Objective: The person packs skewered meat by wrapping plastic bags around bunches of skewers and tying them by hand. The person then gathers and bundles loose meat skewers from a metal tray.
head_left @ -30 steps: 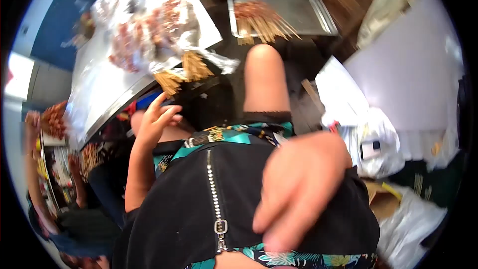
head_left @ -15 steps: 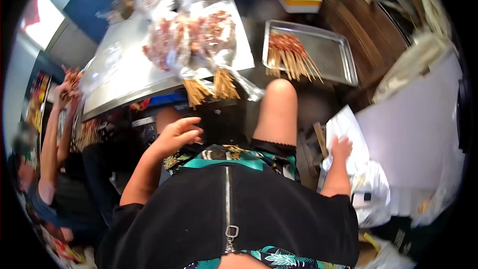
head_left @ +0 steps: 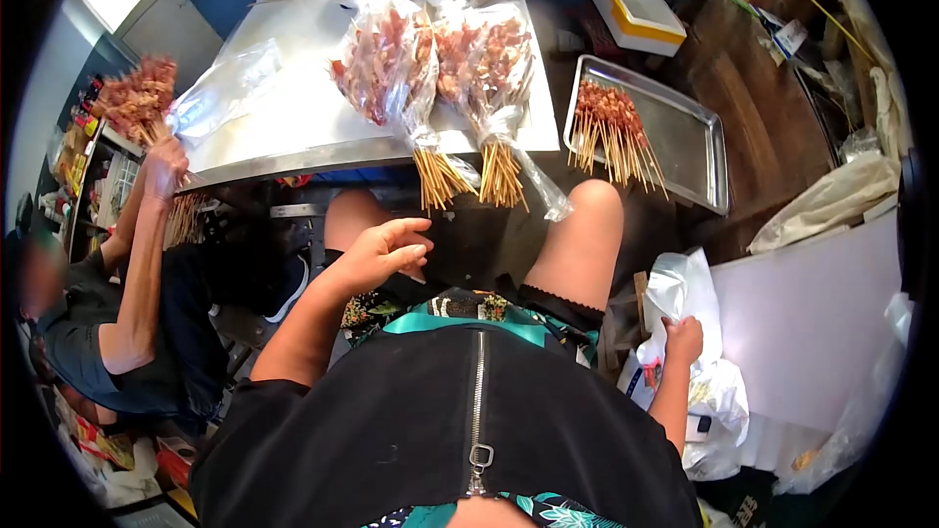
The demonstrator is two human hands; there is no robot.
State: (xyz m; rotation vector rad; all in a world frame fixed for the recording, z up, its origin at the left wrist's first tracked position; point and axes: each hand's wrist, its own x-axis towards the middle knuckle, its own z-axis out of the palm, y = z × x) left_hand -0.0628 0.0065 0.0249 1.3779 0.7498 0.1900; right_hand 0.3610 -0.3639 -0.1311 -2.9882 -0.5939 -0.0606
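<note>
My left hand (head_left: 389,252) hangs above my lap with nothing in it, its fingers stretched out and apart. On my right, my right hand (head_left: 683,338) is closed on the edge of a white plastic bag (head_left: 722,393), which is drawn up beside it. Ahead of me, bagged meat skewers (head_left: 489,73) lie on the white-topped table (head_left: 293,122), their stick ends poking out over its front edge. A metal tray (head_left: 690,142) to the right of the table holds a row of loose meat skewers (head_left: 611,122).
At the left a co-worker holds up a bundle of meat skewers (head_left: 137,98) beside the table. A flat clear bag (head_left: 230,83) lies on the tabletop. Behind the tray stands a white and yellow box (head_left: 636,15). A pale panel (head_left: 807,332) is to my right.
The view has shifted, so the table and tray sit further right. My right hand now has the bag's edge pulled up. The co-worker's skewer bundle has come into fuller view.
</note>
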